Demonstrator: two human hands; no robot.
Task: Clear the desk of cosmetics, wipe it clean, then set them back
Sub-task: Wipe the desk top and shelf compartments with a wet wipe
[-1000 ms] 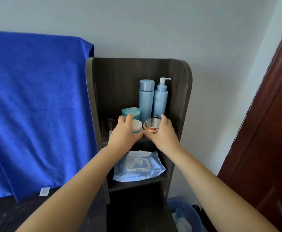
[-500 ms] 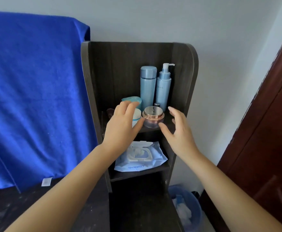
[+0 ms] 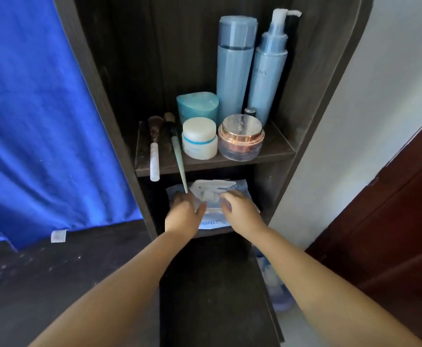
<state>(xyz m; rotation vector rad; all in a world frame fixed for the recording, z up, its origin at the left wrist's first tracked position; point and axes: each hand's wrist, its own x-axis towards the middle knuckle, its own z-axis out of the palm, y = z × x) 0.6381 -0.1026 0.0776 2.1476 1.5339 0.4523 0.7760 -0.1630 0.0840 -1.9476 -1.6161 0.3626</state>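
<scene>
- Head view: your left hand [image 3: 183,216] and right hand [image 3: 240,212] rest on the wipes pack [image 3: 211,196] on the lower shelf, fingers loosely curled; a firm hold I cannot tell.
- The cosmetics, white jar [image 3: 199,137] included, stand on the upper shelf [image 3: 277,150].
- You seem to be fetching a wipe: pull one sheet next.

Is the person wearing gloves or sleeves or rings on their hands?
No. The left hand and the right hand are both bare: no gloves, and no rings, watch or bracelets that I can see. Both forearms are uncovered too, with no sleeve showing anywhere in view. The fingertips are a bit blurred, so nail polish is hard to tell.
</scene>
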